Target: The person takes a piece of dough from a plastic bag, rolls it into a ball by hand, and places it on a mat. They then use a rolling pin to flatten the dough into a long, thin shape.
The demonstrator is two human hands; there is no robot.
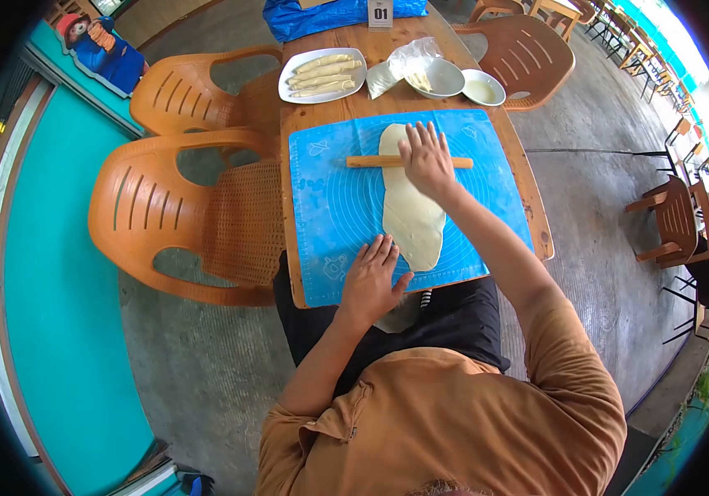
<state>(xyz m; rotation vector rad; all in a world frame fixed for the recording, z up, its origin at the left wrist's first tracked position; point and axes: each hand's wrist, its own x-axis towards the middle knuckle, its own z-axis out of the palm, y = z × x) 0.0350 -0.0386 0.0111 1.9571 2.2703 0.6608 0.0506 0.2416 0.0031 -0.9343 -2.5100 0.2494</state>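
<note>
A long flattened sheet of pale dough (412, 217) lies on a blue printed mat (321, 223). Across its far part rests a wooden rolling pin (368, 162). My right hand (430, 165) lies over the pin, right of its middle, with the fingers stretched out forward and the palm on or just over the wood. My left hand (375, 279) is flat at the mat's near edge, fingers spread, beside the dough's near left end, and holds nothing.
Beyond the mat stand a white plate (356, 81) of rolled dough pieces, a plastic bag (383, 80) of white powder, a bowl (444, 78) and a smaller bowl (486, 74) with liquid. Orange chairs (156, 207) flank the wooden table (334, 116).
</note>
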